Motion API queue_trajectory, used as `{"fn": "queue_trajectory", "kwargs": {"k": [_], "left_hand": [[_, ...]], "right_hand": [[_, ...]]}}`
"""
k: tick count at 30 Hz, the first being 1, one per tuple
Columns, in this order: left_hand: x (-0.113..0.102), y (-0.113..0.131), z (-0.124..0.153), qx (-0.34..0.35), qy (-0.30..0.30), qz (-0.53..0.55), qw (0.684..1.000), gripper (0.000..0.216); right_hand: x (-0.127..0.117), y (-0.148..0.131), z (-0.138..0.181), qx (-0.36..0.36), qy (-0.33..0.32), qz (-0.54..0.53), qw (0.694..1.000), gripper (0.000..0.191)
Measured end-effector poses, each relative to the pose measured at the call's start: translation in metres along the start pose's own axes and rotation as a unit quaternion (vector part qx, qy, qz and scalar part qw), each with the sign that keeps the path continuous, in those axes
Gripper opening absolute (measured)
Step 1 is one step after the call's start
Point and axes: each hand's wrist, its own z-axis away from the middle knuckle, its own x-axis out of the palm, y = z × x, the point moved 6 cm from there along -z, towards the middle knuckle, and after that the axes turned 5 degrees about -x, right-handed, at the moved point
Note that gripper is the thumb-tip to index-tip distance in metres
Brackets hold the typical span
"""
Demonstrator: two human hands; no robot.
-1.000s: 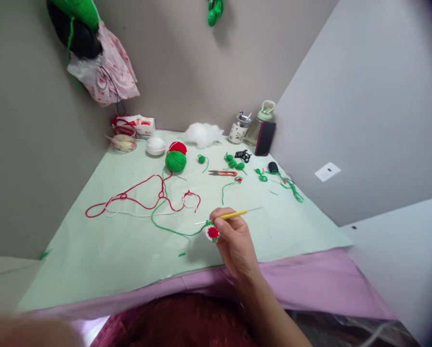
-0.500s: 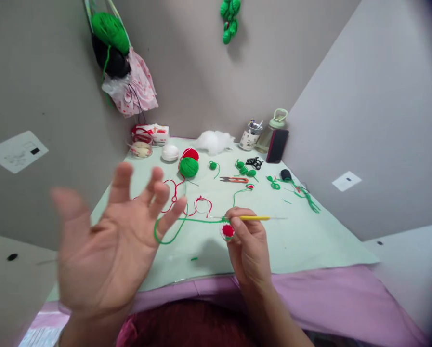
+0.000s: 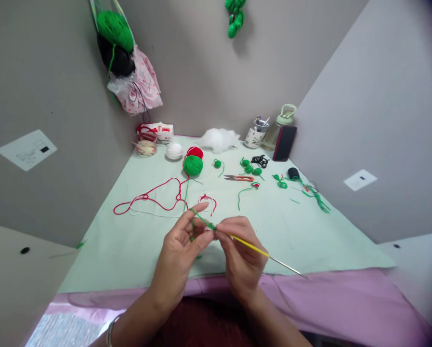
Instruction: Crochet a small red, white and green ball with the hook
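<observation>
My left hand (image 3: 182,243) pinches a small crochet piece (image 3: 209,227) in green, white and red between thumb and fingers, with green yarn running over its raised index finger. Close against it, my right hand (image 3: 242,253) grips a yellow-handled crochet hook (image 3: 250,245). The hook's bare metal end points down to the right, while its working tip is hidden at the stitches. Most of the crochet piece is covered by my fingers. Green yarn trails back toward a green yarn ball (image 3: 193,165), which lies in front of a red yarn ball (image 3: 195,152).
Red yarn loops (image 3: 158,195) lie at the left of the pale green cloth (image 3: 103,255). Orange thread snips (image 3: 239,178), small green crochet pieces (image 3: 250,167) and black scissors (image 3: 260,161) lie beyond my hands. White stuffing (image 3: 219,140), a pen cup (image 3: 256,135), bottle (image 3: 278,127) and phone (image 3: 284,143) stand behind.
My left hand, spread wide at the left with yarn around its little finger, has come in and taken hold of the crochet piece. The hook has tilted, its rear end lower.
</observation>
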Motion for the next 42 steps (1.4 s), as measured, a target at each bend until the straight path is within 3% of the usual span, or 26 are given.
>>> {"fn": "queue_trajectory", "kwargs": {"k": [8,12,15,17,22,26,31,36,39,42], "left_hand": [[-0.001,-0.005,-0.010,-0.021,-0.035,-0.001,0.999,0.054],[0.001,-0.010,-0.010,-0.025,-0.012,0.048,0.998,0.050],[0.005,-0.012,-0.006,-0.043,0.005,0.095,0.995,0.048],[0.009,-0.015,-0.004,-0.079,-0.016,0.124,0.989,0.049],[0.011,-0.011,-0.003,-0.115,-0.048,0.133,0.983,0.047],[0.005,-0.001,-0.005,-0.080,-0.039,0.110,0.990,0.045],[0.000,0.003,-0.005,-0.048,-0.026,0.062,0.997,0.041],[-0.008,0.003,-0.005,-0.005,-0.023,-0.004,1.000,0.037],[-0.012,0.005,-0.006,0.038,-0.013,-0.062,0.997,0.034],[-0.014,0.006,-0.004,0.076,0.016,-0.105,0.991,0.031]], "right_hand": [[-0.003,-0.005,-0.006,-0.035,-0.092,0.023,0.995,0.032],[-0.005,-0.005,-0.001,-0.057,-0.072,0.049,0.995,0.037],[-0.005,-0.010,0.011,-0.140,-0.039,0.123,0.982,0.044],[-0.006,-0.012,0.015,-0.165,-0.019,0.139,0.976,0.045],[-0.008,0.002,0.000,-0.015,-0.018,-0.022,0.999,0.026],[-0.007,0.016,-0.010,0.110,-0.023,-0.153,0.982,0.015],[-0.006,0.022,-0.009,0.151,-0.048,-0.181,0.971,0.019],[-0.008,0.007,-0.012,0.092,-0.075,-0.105,0.987,0.021],[-0.008,-0.009,-0.014,0.003,-0.109,-0.026,0.994,0.021],[-0.004,-0.020,-0.012,-0.102,-0.161,0.071,0.979,0.022]]}}
